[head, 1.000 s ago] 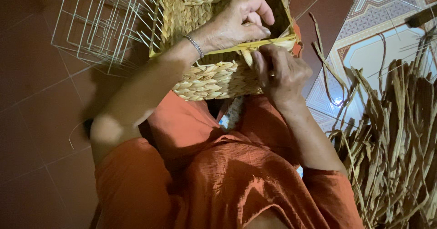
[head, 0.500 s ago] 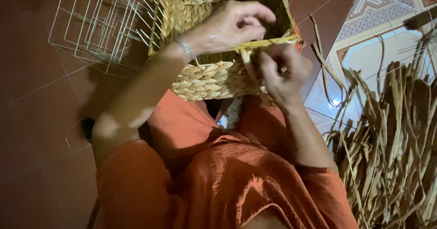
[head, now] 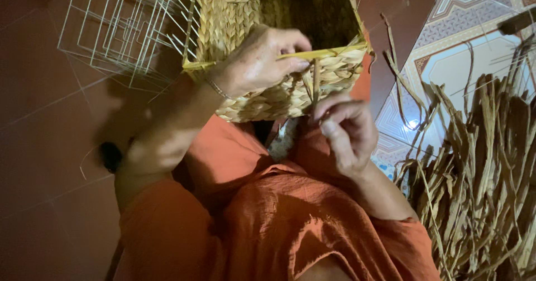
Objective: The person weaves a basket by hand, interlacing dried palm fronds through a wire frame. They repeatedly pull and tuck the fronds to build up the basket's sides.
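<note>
In the head view, the right hand (head: 346, 133) has dropped away from the woven basket (head: 268, 46) since a second ago: then its fingers lay against the basket's near wall, now it sits lower, at about 5 o'clock from the basket's rim, pinching a thin reed strand (head: 316, 82) that stands nearly upright from its fingertips up to the rim. That grip is narrow, thumb and forefinger closed on the strand. The left hand (head: 259, 63) has stayed on the near rim, fingers curled over the yellow edge strip and thumb on the outer wall, a firm clasp on the basket. A thin bracelet (head: 218, 88) shows at its wrist. The basket itself has shifted slightly lower in the view, and rests tilted on the person's lap over the orange garment (head: 268, 225).

The basket's braided walls surround a dark hollow. Nothing can be made out inside it.

At 10 o'clock from the basket, just beside it, stands a white wire frame (head: 111, 27) on the dark red floor (head: 39, 163), open and see-through, holding nothing visible. At 3 to 5 o'clock, well apart from the hands, lies a heap of dried reed strips (head: 480, 169), partly over patterned floor tiles (head: 446, 35).
</note>
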